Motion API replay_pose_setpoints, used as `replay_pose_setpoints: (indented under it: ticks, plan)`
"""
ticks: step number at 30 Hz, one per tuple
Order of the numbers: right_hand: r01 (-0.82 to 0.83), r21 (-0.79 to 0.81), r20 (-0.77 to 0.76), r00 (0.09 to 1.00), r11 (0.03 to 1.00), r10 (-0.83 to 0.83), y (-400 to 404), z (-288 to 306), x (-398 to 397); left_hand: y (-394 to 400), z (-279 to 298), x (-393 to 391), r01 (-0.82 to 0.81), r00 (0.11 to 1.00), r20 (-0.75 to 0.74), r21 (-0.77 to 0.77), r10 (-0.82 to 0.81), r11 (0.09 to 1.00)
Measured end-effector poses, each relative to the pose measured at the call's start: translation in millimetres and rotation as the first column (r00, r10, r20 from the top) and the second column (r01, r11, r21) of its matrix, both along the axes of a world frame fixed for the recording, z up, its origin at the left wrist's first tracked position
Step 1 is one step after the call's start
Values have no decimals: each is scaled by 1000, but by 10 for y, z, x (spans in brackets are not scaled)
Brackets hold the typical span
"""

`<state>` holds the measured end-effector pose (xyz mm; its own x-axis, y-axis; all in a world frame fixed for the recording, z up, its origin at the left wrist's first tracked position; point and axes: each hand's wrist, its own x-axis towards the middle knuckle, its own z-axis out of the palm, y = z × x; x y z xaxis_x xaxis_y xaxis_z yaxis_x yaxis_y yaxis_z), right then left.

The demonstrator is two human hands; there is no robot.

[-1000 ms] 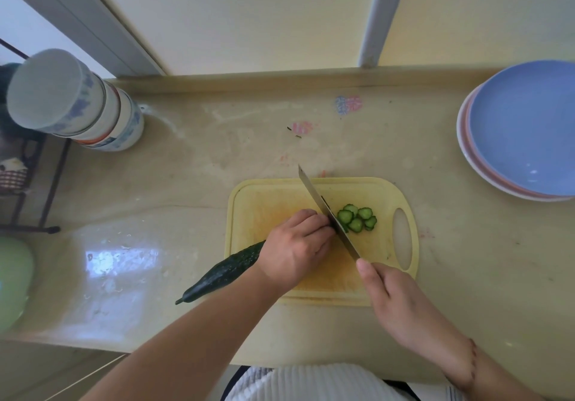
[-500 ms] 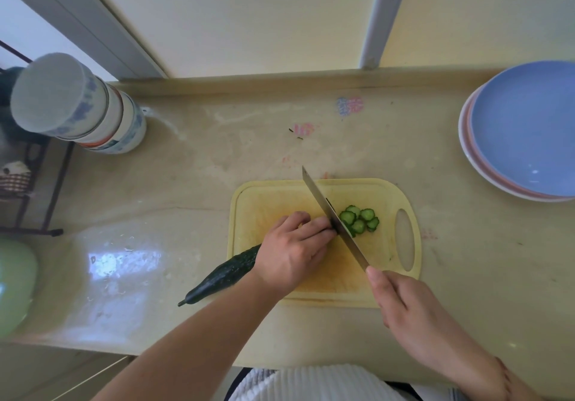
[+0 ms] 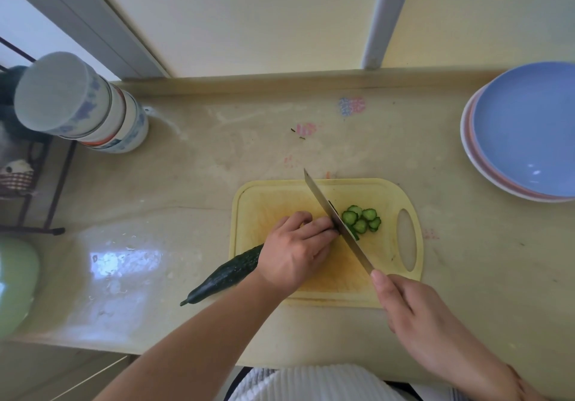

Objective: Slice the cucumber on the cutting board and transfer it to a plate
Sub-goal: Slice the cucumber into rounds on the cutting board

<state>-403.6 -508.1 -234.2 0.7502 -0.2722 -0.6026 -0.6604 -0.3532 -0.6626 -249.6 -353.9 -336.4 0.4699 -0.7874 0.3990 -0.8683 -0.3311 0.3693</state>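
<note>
Cucumber: dark green bumpy cucumber (image 3: 230, 271) lying across the yellow plastic cutting board (image 3: 395, 189), long axis running 8 o'clock to 2 o'clock, tail overhanging onto the beige table (image 3: 217, 167).
Left hand (image 3: 294, 250): fingers curled down, pinning the cut end.
Right hand (image 3: 413, 316): wrapped round the handle of the steel kitchen knife (image 3: 323, 203), blade touching the left knuckles at 3 o'clock.
Slices: small green rounds (image 3: 362, 218) piled just past the blade.
Plate: stacked blue plate (image 3: 529, 127) waiting at 2 o'clock, well apart.
Next cut: probably another thin slice.
</note>
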Motion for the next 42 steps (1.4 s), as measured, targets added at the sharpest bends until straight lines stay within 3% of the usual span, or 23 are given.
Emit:
replay_pose_setpoints:
  ticks: [12,21,25,29,31,33,36,42]
  plan:
    - [-46,-8,-6,999,999,46,-21,-247,133,-4,-16,-1,-12,1000,5,-13,12,1000]
    - [16,56,10,1000,998,-16,-149,-212,6,-19,62,-16,-17,999,-52,10,17,1000]
    - [-66,-86,114,991,994,76,-181,-50,-83,47,201,-18,-21,992,-127,-175,-2,984]
    - [-202,-484,0,973,852,231,-239,65,-67,56,385,-160,17,999,-39,-341,-32,940]
    - [-251,-583,-44,959,773,279,-281,11,-60,-47,460,-217,149,989,60,-265,-138,953]
    - [-305,-656,-80,938,690,339,-334,-72,-63,-219,498,-185,266,961,95,-71,-259,961]
    - [-344,-716,-90,908,607,409,-414,-236,-112,-458,424,-82,337,940,12,116,-341,934]
    - [-329,-720,-26,893,611,450,-482,-321,-173,-587,298,84,497,853,-300,224,-426,838]
